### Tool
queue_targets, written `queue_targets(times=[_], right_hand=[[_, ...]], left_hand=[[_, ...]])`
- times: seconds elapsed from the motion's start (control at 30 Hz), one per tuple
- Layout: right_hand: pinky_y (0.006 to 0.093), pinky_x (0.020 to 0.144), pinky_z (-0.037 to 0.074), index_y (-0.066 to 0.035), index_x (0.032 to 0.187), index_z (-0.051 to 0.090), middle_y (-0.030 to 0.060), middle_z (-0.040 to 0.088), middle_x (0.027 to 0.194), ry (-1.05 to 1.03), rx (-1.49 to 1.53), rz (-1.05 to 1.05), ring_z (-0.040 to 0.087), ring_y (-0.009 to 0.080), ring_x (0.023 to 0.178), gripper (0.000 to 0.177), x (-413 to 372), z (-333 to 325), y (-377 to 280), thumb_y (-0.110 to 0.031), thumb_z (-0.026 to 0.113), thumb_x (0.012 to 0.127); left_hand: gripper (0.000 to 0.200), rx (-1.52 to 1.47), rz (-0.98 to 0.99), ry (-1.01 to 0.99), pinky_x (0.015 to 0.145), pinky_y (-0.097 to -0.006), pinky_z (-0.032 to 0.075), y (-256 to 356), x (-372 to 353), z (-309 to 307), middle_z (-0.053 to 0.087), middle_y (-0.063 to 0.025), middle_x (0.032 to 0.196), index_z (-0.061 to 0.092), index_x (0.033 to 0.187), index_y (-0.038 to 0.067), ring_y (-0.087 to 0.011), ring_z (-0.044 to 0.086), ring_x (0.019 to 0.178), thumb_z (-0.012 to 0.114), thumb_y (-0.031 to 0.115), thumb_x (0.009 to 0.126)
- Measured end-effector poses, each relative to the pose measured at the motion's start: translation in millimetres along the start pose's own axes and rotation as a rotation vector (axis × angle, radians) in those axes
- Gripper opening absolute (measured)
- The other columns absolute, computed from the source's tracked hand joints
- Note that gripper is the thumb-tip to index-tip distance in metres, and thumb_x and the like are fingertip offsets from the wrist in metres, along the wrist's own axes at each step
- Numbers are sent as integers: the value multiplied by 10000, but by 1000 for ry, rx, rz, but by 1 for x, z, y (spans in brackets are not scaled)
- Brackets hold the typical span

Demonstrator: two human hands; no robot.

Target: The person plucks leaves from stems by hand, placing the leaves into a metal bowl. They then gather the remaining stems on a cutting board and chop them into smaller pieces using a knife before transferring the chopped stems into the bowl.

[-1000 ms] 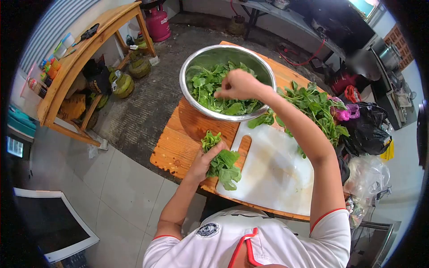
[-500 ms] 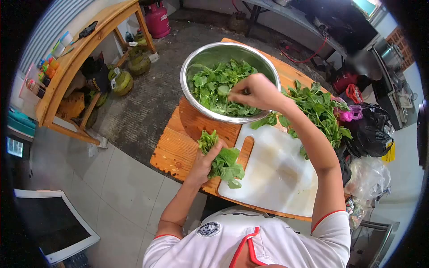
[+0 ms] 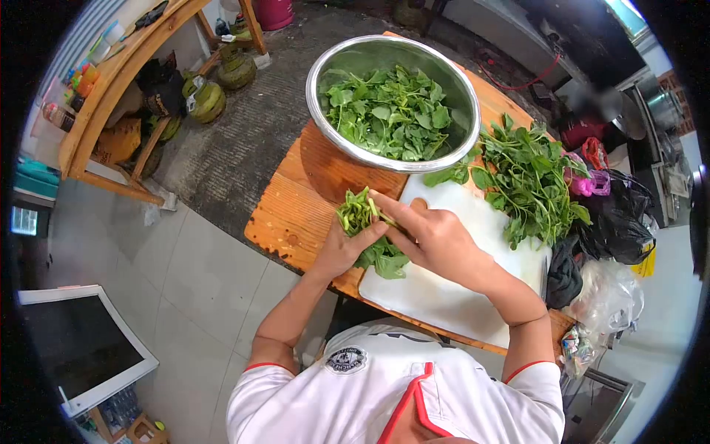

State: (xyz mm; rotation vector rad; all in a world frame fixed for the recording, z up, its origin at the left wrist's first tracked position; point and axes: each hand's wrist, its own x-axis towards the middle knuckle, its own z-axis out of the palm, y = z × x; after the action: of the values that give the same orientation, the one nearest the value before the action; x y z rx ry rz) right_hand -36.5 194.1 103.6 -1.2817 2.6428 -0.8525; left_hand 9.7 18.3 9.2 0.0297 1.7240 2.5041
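Observation:
My left hand (image 3: 342, 248) is closed round a bunch of leafy greens (image 3: 384, 259), with the cut stems pointing up. My right hand (image 3: 436, 240) is at the same bunch, its thumb and fingers pinching a stem at the top. Beyond them a steel bowl (image 3: 319, 126) holds picked green leaves (image 3: 396, 111). Under and beside my right hand lies a white cutting board (image 3: 466, 311). A heap of uncut greens (image 3: 529, 174) rests at the board's far right corner.
The wooden table (image 3: 285, 214) carries all this. To the right are black plastic bags (image 3: 617, 218), a clear plastic bag (image 3: 606, 296) and a pink item (image 3: 592, 181). A wooden shelf (image 3: 122, 66) and green gas cylinders (image 3: 207, 102) stand at the left.
My right hand has come out of the bowl, back to the bunch in my left hand. The whole view has shifted slightly, and a dark edge now shows at the board's right side.

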Motion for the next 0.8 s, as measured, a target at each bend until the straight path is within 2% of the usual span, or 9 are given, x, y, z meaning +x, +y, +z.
queue_targets(times=[0.07, 0.2, 0.3, 0.4, 0.47, 0.5, 0.57, 0.7, 0.8], right_hand=[[373, 501, 495, -40, 1395, 443, 138, 596, 679, -4, -99, -5, 604, 274, 529, 615, -1, 2, -8, -60, 664, 822], [395, 498, 501, -4, 1449, 326, 136, 584, 622, -70, -52, -2, 584, 308, 485, 701, 0, 5, -12, -60, 643, 826], [371, 515, 521, -4, 1427, 377, 133, 606, 608, -279, 54, 146, 612, 285, 491, 658, 11, -16, -21, -55, 632, 823], [326, 532, 534, -5, 1365, 476, 126, 645, 639, -144, 197, 39, 654, 235, 526, 570, 23, -37, -9, -60, 625, 818], [291, 519, 521, -26, 1177, 649, 66, 670, 669, -20, 104, 10, 653, 169, 524, 381, 49, -57, 7, -59, 629, 798], [408, 647, 555, -23, 1051, 657, 149, 694, 757, -6, 20, -9, 685, 311, 658, 268, 70, -66, 16, -108, 635, 798], [422, 675, 532, -65, 955, 674, 132, 690, 774, 61, -76, -67, 673, 333, 721, 175, 115, -63, 51, -122, 623, 798], [444, 746, 526, -55, 828, 682, 164, 665, 821, 47, -244, -303, 651, 350, 849, 132, 186, -22, 122, -176, 651, 787], [446, 759, 527, -57, 784, 692, 170, 656, 851, -73, -465, -327, 641, 341, 903, 148, 214, 6, 137, -201, 657, 772]], left_hand=[[248, 13, 43, 25, 799, -266, 478, -2, 0, 4, 633, -20, 974, 595, 1075, 15, -108, 583, 912, 675, 159, 889], [252, -10, 42, 44, 793, -285, 489, -9, -1, 1, 642, -23, 970, 595, 1088, 7, -111, 595, 919, 666, 150, 893], [227, -70, -15, 59, 822, -296, 477, -5, -4, 2, 631, -42, 993, 596, 1058, 8, -117, 583, 938, 634, 176, 910], [225, -143, 19, -6, 877, -315, 454, 4, 2, 1, 612, -79, 1032, 586, 998, 14, -138, 566, 976, 599, 226, 924], [236, -168, 52, 14, 927, -338, 431, 8, 5, 2, 598, -117, 1067, 533, 888, 32, -193, 559, 1009, 550, 261, 945], [238, -210, 86, 21, 931, -348, 433, 3, 6, 1, 601, -122, 1071, 516, 869, 36, -208, 562, 1017, 541, 258, 950], [258, -214, 174, 30, 945, -405, 447, 3, 11, 2, 612, -148, 1055, 446, 814, 56, -265, 581, 1039, 504, 256, 967], [264, -396, 71, -59, 959, -467, 454, -1, 7, -1, 618, -181, 967, 414, 802, 72, -302, 610, 1019, 485, 261, 972], [263, -381, 57, -105, 951, -467, 457, 0, 7, -3, 609, -165, 929, 417, 802, 74, -300, 608, 1010, 489, 267, 965]])
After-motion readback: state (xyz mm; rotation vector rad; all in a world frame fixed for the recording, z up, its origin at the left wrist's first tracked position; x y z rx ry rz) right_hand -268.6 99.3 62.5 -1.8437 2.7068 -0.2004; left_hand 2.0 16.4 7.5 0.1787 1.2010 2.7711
